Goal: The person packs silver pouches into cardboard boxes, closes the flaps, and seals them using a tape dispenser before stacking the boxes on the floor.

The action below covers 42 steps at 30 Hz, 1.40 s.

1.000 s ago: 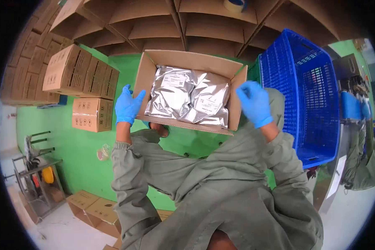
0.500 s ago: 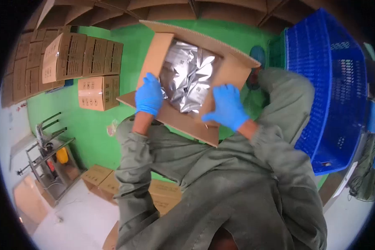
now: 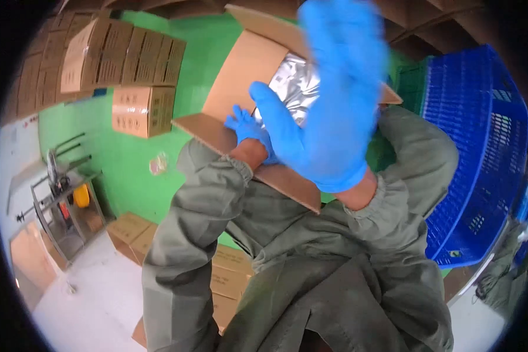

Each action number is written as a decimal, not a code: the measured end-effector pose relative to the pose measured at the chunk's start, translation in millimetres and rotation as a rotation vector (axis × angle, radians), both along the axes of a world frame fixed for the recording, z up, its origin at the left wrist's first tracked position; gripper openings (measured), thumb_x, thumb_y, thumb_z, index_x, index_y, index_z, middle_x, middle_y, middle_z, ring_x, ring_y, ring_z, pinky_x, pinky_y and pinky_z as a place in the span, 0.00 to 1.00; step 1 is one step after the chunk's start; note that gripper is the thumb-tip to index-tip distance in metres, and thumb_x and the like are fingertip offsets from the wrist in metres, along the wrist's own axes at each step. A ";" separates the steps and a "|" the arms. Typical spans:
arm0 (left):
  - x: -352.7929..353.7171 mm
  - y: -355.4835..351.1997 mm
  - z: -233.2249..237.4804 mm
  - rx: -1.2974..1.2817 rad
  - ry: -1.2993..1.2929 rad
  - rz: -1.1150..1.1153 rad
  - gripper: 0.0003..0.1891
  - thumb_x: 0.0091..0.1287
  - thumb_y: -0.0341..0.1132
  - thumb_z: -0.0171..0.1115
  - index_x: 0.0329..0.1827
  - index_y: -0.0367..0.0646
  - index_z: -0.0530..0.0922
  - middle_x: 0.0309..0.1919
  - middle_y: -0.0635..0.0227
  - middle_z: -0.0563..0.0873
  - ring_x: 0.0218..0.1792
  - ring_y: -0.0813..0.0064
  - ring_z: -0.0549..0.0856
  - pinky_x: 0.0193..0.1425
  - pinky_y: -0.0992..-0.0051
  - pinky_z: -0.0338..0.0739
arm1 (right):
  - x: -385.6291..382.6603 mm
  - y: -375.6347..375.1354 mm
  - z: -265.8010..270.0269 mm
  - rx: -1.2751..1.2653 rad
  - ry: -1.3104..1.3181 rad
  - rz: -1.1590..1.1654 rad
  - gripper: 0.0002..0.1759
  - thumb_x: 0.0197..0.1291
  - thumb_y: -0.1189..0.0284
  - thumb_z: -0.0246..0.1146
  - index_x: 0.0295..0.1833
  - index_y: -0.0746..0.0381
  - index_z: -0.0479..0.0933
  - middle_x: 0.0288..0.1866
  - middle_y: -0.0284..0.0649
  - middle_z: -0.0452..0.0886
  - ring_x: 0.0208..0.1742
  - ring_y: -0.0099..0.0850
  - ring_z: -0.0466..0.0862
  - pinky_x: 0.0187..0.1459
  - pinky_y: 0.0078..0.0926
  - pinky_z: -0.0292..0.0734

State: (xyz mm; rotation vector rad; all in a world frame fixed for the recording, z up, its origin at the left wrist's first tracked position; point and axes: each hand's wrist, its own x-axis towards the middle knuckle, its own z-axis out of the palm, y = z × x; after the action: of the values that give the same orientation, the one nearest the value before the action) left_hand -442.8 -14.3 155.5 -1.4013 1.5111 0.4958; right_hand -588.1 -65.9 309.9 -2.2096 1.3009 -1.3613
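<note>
An open cardboard box (image 3: 243,67) sits in front of my lap with its flaps spread outward. Shiny silver foil pouches (image 3: 290,88) lie inside it, partly covered from sight by my raised hand. My left hand (image 3: 253,134), in a blue glove, reaches over the near flap into the box, fingers apart; what its far side touches is hidden. My right hand (image 3: 334,111), also gloved in blue, is lifted close to the camera above the box. Its fingers are stretched out, slightly blurred, and nothing is in it.
Sealed cartons (image 3: 141,108) are stacked on the green floor at left. A blue plastic crate (image 3: 457,146) stands at right. Behind the box are open cardboard compartments (image 3: 452,29). A metal-framed stand (image 3: 58,193) is at far left, and more cartons (image 3: 132,234) lie below it.
My right hand has risen from the box's right flap toward the camera, its fingers straightening. My left hand has moved from the left edge further into the box. The whole view has shifted slightly.
</note>
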 end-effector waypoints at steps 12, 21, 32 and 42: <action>-8.0 -25.8 11.0 0.151 -0.021 0.050 0.58 0.51 0.84 0.41 0.81 0.55 0.53 0.79 0.44 0.48 0.77 0.31 0.39 0.72 0.29 0.34 | -23.1 -45.9 -125.4 0.593 0.314 0.492 0.24 0.61 0.52 0.59 0.54 0.58 0.81 0.51 0.47 0.84 0.56 0.45 0.82 0.59 0.41 0.74; -18.2 -36.6 10.6 0.243 -0.177 0.099 0.61 0.48 0.87 0.42 0.81 0.54 0.54 0.80 0.52 0.49 0.78 0.35 0.41 0.71 0.27 0.42 | -21.9 -22.4 -155.6 0.356 0.802 0.266 0.39 0.67 0.48 0.55 0.79 0.50 0.56 0.82 0.57 0.44 0.80 0.59 0.51 0.71 0.66 0.53; 32.1 -74.5 50.3 -0.777 0.957 -0.166 0.39 0.69 0.60 0.50 0.76 0.44 0.60 0.76 0.52 0.61 0.75 0.47 0.60 0.74 0.41 0.53 | -35.2 -36.1 -190.9 0.710 0.795 0.382 0.44 0.67 0.44 0.50 0.82 0.53 0.47 0.84 0.51 0.36 0.83 0.53 0.36 0.72 0.72 0.31; 7.2 -68.7 -34.9 -1.080 0.635 0.011 0.33 0.71 0.46 0.52 0.76 0.42 0.60 0.77 0.54 0.60 0.77 0.52 0.58 0.77 0.43 0.49 | -5.2 -8.1 -181.8 0.428 0.933 0.101 0.44 0.66 0.54 0.53 0.80 0.64 0.48 0.84 0.48 0.44 0.83 0.47 0.46 0.74 0.67 0.36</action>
State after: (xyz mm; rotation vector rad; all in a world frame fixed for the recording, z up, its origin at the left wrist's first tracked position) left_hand -435.6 -83.0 120.6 -2.1775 2.4831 0.0825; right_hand -593.2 -74.0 128.1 -2.5757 1.4901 0.0866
